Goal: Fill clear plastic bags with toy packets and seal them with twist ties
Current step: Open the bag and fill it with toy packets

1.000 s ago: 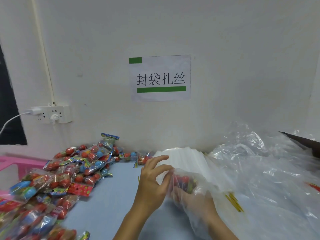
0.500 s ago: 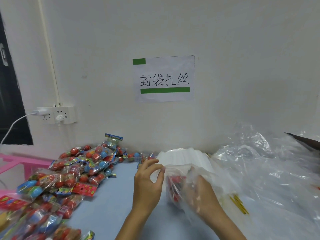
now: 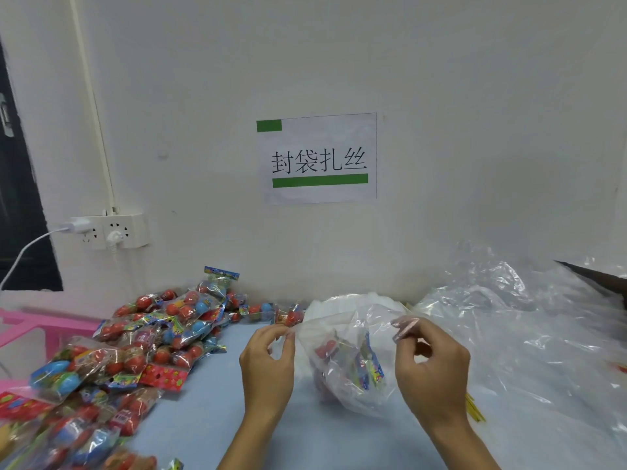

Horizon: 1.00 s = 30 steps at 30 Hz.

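A clear plastic bag [image 3: 342, 395] with a toy packet [image 3: 368, 366] of red balls inside hangs between my hands over the blue table. My left hand [image 3: 268, 364] pinches the bag's left rim near the top. My right hand [image 3: 432, 368] pinches the right rim, its fingertips seen through the plastic. A big heap of toy packets [image 3: 135, 347] with red and blue balls lies on the left. Yellow twist ties [image 3: 475, 408] peek out just right of my right wrist.
A stack of flat white bags [image 3: 353, 305] lies behind the held bag by the wall. Crumpled clear plastic sheeting [image 3: 529, 334] covers the right side. A pink rack [image 3: 30, 327] stands far left. A socket strip [image 3: 112, 230] and paper sign [image 3: 319, 157] hang on the wall.
My right hand has come out of the bag and now pinches its right rim. The bag is lifted and spread open between both hands, with the packet left inside.
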Tool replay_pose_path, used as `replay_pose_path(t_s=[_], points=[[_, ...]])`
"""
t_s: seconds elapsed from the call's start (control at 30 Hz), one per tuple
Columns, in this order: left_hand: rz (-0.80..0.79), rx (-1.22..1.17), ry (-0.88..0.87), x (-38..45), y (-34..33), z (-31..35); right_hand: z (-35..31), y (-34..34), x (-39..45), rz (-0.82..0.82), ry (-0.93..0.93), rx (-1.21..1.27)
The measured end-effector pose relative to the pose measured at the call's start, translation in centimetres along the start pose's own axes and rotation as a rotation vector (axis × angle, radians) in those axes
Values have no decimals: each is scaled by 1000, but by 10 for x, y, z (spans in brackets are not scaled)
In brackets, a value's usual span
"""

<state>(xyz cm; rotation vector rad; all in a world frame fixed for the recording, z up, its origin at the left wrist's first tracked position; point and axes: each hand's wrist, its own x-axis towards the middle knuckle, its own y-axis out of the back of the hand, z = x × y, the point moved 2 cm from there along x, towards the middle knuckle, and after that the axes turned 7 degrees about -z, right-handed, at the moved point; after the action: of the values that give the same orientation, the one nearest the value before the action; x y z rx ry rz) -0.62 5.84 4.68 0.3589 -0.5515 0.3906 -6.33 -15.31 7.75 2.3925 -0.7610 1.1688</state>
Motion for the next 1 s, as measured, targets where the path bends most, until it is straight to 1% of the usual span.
replay_pose_path(t_s=[0.07,0.13,0.27,0.3,0.37,0.43,0.5,0.57,0.63,0.67,0.73,0.77,0.83,0.93,1.0], points=[[5,1,13,1,0,-2,4,0,0,14,-8,58],[8,-8,44,2,1,-3,8,3,-3,71,-11,100],[24,-16,156,3,5,-11,1,14,-4,171,100,113],[30,-21,194,3,6,-14,1,15,-3,193,101,103],[34,-36,257,4,7,-18,5,13,-1,210,-1,65],[34,-44,289,4,7,-20,17,6,0,139,-196,11],[29,-46,298,4,7,-21,35,0,-1,-3,-404,-38],[27,-47,297,5,7,-21,54,-4,-6,-141,-615,-29],[23,-50,294,5,8,-21,69,-9,-13,-272,-768,-10],[16,-48,288,5,7,-20,72,-13,-17,-343,-806,-3],[-24,2,253,4,7,-20,73,-21,-25,-471,-815,12],[-52,64,213,4,7,-18,71,-25,-28,-514,-794,31],[-107,201,80,3,6,-14,65,-31,-34,-567,-732,126],[-249,282,-139,-2,0,-2,56,-39,-35,-593,-643,304],[-337,270,-203,-5,-5,4,51,-41,-34,-565,-609,365]])
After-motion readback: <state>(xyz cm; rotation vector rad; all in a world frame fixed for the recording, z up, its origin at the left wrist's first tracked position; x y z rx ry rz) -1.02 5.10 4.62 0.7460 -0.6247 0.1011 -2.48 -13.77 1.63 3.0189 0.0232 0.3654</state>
